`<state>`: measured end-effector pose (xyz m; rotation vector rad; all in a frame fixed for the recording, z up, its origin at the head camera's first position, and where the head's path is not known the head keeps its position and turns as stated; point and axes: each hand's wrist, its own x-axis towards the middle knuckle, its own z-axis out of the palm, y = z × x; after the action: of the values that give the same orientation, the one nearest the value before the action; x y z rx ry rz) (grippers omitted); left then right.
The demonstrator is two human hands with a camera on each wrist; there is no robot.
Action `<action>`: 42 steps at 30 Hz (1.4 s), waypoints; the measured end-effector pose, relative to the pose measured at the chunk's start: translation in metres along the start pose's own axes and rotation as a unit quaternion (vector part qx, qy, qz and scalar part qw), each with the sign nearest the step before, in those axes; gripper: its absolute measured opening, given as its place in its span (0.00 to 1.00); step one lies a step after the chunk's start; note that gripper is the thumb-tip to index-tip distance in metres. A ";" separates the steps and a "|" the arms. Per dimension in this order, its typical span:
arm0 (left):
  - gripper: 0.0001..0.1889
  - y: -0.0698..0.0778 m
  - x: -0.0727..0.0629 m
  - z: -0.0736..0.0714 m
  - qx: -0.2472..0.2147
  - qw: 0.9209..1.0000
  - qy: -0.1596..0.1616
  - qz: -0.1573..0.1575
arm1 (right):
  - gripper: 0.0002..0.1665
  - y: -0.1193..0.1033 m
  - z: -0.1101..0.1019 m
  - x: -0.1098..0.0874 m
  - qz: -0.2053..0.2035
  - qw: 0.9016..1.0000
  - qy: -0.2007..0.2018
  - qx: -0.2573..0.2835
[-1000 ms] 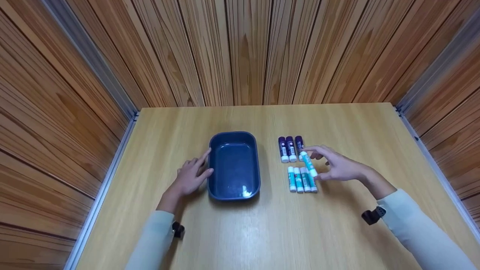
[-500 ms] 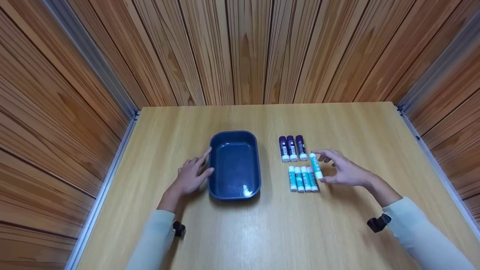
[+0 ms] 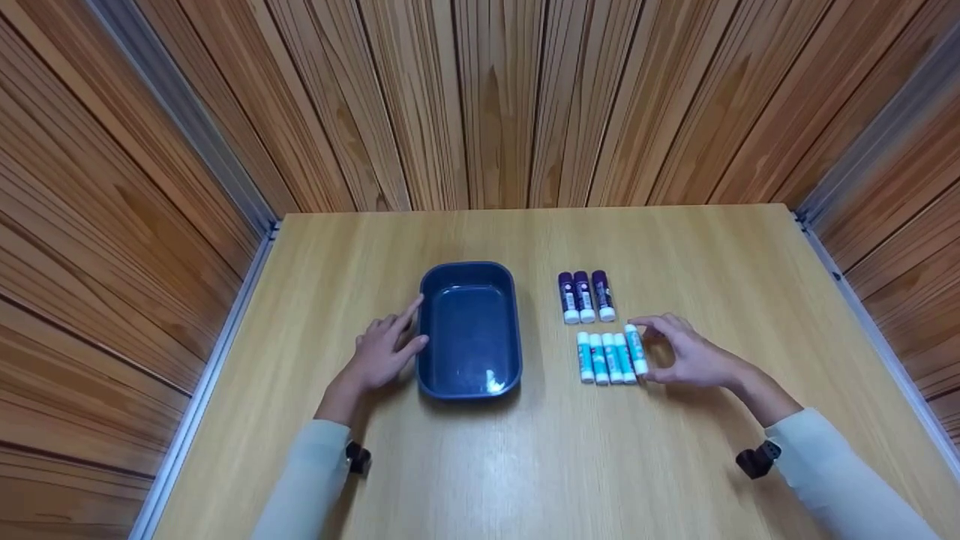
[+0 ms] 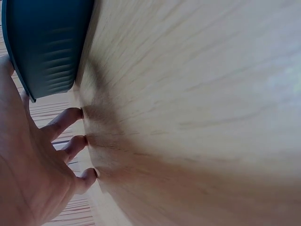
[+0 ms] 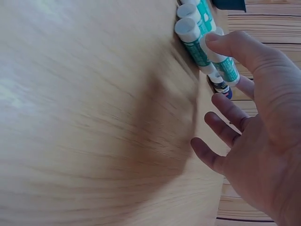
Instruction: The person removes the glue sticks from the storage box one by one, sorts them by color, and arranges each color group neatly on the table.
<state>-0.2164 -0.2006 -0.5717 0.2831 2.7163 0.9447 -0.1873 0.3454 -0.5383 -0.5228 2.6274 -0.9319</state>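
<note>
My right hand (image 3: 694, 352) pinches a teal-and-white glue stick (image 3: 636, 349) by its two ends, thumb at the near end and index finger at the far end. That stick is slightly tilted, at the right end of a row of several teal glue sticks (image 3: 598, 358) lying side by side. In the right wrist view the held glue stick (image 5: 225, 69) appears a little above the table, and the other fingers are spread. My left hand (image 3: 381, 352) touches the left side of a dark blue tray (image 3: 423, 360) with index finger and thumb; its other fingertips rest on the table in the left wrist view.
Behind the teal row lie three purple glue sticks (image 3: 583, 298) with white ends, the rightmost slightly apart. The wooden table (image 3: 480, 465) is bounded by a plank wall (image 3: 495, 105) at the back and by side panels with metal rails (image 3: 206, 375).
My right hand has carried the teal glue stick from above the row rightward, then toward me and down to the row's right end. The left hand and tray have stayed put.
</note>
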 end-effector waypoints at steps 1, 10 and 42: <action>0.41 0.000 0.000 0.000 -0.001 1.000 -0.001 -0.001 | 0.52 0.000 0.001 0.000 0.003 1.000 -0.001 -0.003; 0.41 0.000 -0.001 -0.001 -0.003 1.000 -0.002 -0.001 | 0.52 0.000 0.004 0.004 0.027 0.999 -0.012 -0.034; 0.42 0.004 0.000 -0.006 -0.004 1.000 -0.022 -0.021 | 0.45 -0.001 -0.007 0.004 0.037 0.998 -0.045 -0.019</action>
<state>-0.2175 -0.2012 -0.5646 0.2401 2.6661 0.9275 -0.1938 0.3470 -0.5329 -0.4624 2.5701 -0.8173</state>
